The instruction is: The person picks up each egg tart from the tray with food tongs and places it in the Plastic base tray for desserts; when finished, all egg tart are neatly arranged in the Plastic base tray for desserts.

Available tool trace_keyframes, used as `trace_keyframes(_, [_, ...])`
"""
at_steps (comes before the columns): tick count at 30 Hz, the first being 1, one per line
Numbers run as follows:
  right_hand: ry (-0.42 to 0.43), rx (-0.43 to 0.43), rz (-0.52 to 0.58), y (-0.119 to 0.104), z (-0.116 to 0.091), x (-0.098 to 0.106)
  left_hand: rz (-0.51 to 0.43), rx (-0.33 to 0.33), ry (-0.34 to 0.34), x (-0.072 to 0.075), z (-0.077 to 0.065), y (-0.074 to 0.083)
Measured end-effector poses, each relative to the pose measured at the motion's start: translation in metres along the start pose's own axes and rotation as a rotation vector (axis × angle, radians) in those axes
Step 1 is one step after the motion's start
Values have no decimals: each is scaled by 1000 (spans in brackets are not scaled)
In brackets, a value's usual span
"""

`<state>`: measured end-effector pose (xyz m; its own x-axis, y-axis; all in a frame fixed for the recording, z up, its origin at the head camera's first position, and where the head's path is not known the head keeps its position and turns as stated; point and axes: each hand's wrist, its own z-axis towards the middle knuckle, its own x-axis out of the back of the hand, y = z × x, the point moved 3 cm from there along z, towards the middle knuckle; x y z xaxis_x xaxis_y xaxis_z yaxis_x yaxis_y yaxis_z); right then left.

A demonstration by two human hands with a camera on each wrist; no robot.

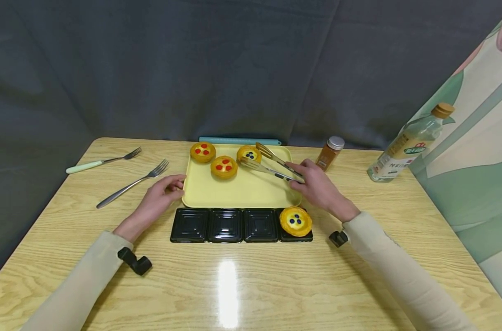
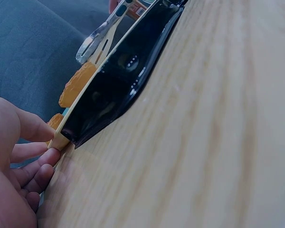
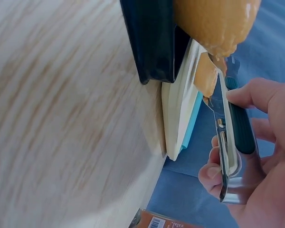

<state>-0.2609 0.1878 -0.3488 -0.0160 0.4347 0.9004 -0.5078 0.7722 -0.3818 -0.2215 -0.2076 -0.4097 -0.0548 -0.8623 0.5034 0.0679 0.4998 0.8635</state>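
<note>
My left hand (image 1: pixel 157 197) pinches the left edge of a yellow tray (image 1: pixel 238 194). In my right hand (image 1: pixel 317 186) is a pair of metal tongs (image 1: pixel 267 170), its tips spread on either side of a blueberry-topped tart (image 1: pixel 247 152) at the tray's back. Whether the tips touch that tart I cannot tell. Two red-topped tarts, one at the back left corner (image 1: pixel 202 152) and one nearer the middle (image 1: pixel 224 168), share the tray. A black container (image 1: pixel 226 225) with several square compartments lies just in front; another blueberry-topped tart (image 1: pixel 295 221) sits in its rightmost compartment.
Two forks, one green-handled (image 1: pixel 85 166) and one all metal (image 1: pixel 128 188), lie at left. Behind the tray is a teal bar-shaped object (image 1: pixel 238 140). A spice jar (image 1: pixel 329 154) and a tall glass bottle (image 1: pixel 408 145) stand at right. Dark cloth (image 1: pixel 193 69) hangs behind.
</note>
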Motion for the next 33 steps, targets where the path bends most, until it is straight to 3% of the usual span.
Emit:
trace_keyframes(13, [-5,28,-2,-4,-13,8,2,7,-8,1,0,-2])
trace_keyframes(33, [22,83,15,-10,-60,20,-10,3,-17,1,-1,-1])
